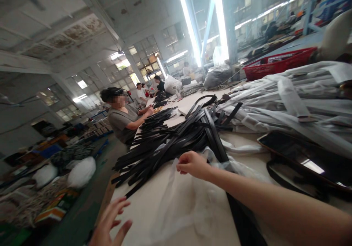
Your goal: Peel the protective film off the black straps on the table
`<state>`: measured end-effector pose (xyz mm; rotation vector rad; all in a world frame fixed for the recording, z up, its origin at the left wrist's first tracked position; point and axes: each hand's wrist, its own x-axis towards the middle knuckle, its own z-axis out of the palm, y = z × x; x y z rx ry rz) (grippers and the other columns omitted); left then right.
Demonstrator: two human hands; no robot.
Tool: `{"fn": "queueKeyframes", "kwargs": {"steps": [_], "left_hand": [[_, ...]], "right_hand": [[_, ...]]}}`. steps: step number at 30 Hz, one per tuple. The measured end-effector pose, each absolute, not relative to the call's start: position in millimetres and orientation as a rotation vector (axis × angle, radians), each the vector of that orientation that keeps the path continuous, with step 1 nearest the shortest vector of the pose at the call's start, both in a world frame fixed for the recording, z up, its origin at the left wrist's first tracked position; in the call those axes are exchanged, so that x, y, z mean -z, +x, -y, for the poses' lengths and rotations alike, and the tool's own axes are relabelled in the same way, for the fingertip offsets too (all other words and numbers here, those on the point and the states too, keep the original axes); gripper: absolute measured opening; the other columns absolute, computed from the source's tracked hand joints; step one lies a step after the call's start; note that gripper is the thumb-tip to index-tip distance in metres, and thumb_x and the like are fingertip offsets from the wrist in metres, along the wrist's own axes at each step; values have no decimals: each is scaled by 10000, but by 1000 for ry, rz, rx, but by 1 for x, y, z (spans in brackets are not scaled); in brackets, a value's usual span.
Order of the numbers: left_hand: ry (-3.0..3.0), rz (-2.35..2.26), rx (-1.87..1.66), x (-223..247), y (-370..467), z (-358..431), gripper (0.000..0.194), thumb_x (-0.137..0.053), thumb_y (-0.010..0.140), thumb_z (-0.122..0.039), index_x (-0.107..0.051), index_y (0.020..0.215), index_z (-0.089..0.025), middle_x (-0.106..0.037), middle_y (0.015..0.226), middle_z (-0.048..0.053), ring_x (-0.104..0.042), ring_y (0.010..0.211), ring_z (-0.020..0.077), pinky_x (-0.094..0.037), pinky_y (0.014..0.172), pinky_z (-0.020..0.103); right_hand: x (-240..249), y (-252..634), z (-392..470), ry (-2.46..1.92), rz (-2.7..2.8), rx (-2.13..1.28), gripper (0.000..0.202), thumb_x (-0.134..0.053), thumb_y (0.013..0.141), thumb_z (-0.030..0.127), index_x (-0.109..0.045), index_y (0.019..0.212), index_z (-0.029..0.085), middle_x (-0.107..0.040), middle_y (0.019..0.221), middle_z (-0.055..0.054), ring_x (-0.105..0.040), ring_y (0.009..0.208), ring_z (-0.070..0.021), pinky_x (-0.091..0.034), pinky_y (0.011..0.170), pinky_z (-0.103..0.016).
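Observation:
My right hand (194,165) is closed in a pinch on the edge of a thin translucent plastic sleeve (176,198), which hangs down over the pale table. Near the table's left edge, my left hand (112,220) has its fingers spread and holds nothing. Just beyond both hands lies a large pile of black straps (165,147). One black strap runs down past my right forearm, partly hidden beneath it and the clear plastic.
Straps wrapped in white film (275,95) are heaped at the right, with a red basket (277,64) behind. A dark phone (305,158) lies at the right. Across the table's left side a person (122,117) handles small items. White bundles (81,172) stand on the floor.

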<state>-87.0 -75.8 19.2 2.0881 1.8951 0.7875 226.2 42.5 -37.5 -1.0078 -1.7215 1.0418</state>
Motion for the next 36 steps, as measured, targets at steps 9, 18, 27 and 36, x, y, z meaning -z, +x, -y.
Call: {"fn": "queueKeyframes", "kwargs": {"steps": [9,18,27,36], "left_hand": [[1768,-1524,-786,-21,60,7,389,-698,642,-247,-602,1005,-144,-654,690,24,-629,697,210,-482,656,306],[1582,-1513,-911,4,13,-26,330,-658,566,-285,-599,862,-150,-562,558,-41,-529,557,153,-395,558,259],[1660,-1836,-1014,-7,-37,-42,370,-609,582,-392,-627,855,-142,-597,585,3,-559,585,199,-392,570,295],[1691,-1669,-908,10,-23,-44,440,-658,524,-388,-684,866,-113,-495,495,-59,-471,506,152,-343,520,268]], "right_hand": [[24,221,-7,-992,2158,-452,125,-586,702,163,-632,586,161,-610,574,-18,-492,531,-127,-288,513,-254],[35,244,-56,-1334,2229,-114,273,-677,782,228,-632,1044,162,-638,1049,-90,-539,1025,-244,-346,928,-354],[8,277,-61,-1456,2084,246,182,-546,884,194,-669,752,223,-640,863,-29,-482,946,-214,-204,911,-399],[-5,358,-82,-1833,1428,588,192,-493,869,195,-676,925,200,-623,1001,-88,-416,1050,-296,-250,884,-446]]}}
